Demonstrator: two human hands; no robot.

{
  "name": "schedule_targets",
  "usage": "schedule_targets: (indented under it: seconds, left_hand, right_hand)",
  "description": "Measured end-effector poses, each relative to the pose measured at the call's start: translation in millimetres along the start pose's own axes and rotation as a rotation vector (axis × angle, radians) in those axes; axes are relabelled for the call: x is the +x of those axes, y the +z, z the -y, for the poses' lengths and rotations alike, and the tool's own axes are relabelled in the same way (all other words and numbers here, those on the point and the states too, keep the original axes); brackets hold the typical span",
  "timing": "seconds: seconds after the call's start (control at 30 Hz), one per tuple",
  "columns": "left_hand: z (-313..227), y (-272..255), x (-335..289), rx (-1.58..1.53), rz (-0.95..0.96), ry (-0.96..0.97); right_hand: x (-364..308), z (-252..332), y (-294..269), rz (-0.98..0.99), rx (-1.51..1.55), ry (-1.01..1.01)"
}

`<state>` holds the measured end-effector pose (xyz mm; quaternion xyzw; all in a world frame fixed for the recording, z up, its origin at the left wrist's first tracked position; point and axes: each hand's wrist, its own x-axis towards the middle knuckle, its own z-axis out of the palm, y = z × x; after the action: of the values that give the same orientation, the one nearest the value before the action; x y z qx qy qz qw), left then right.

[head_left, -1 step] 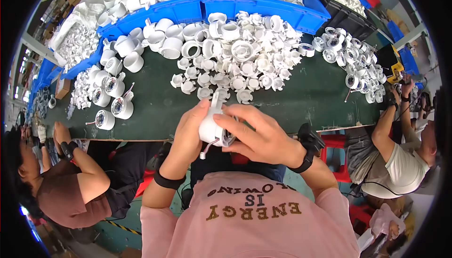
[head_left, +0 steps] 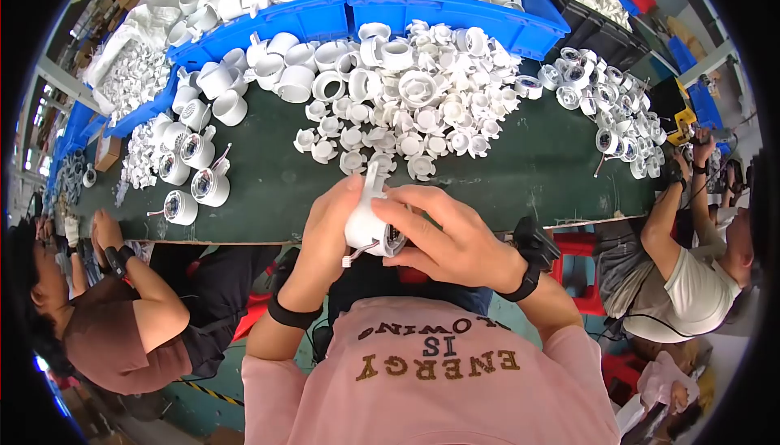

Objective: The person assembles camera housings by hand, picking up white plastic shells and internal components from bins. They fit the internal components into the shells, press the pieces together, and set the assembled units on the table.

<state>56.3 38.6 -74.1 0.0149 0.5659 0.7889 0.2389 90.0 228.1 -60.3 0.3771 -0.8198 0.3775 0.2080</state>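
Note:
Above the table's near edge, a round white plastic housing with a long tab is held between my two hands. My left hand closes round its left side. My right hand grips the right side, its fingers over the dark round face, which is partly hidden. From the housing's lower edge hangs a short cable with a small white connector. Just beyond my fingers lies a heap of small white clawed plastic caps. Left of my hands stand several similar housings with dark faces.
Plain white cups crowd the back of the green table. Behind them stand blue bins and a black bin of white parts. Finished-looking round units are piled at right. Co-workers sit at both sides.
The housing has turned slightly in my hands. Its cable and connector have swung a little up and to the left.

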Motion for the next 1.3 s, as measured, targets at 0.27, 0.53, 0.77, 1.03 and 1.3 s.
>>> schedule_targets:
  seconds: [0.27, 0.53, 0.77, 1.03, 1.3]
  left_hand:
    - [19, 14, -5, 0.531, -0.108, 0.921]
    - [14, 13, -3, 0.719, -0.093, 0.804]
    - [19, -62, 7, 0.343, -0.343, 0.292]
    - [14, -176, 18, 0.618, -0.534, 0.317]
    - [12, -145, 12, 1.371, -0.891, 0.747]
  right_hand:
    - [-15, 5, 14, -0.137, 0.508, 0.371]
    - [-16, 10, 7, -0.126, 0.304, 0.465]
    - [-39, -24, -57, -0.04, -0.149, 0.492]
    - [-178, -179, -223, 0.263, -1.501, 0.772]
    - [-118, -156, -173, -0.063, -0.709, 0.677]
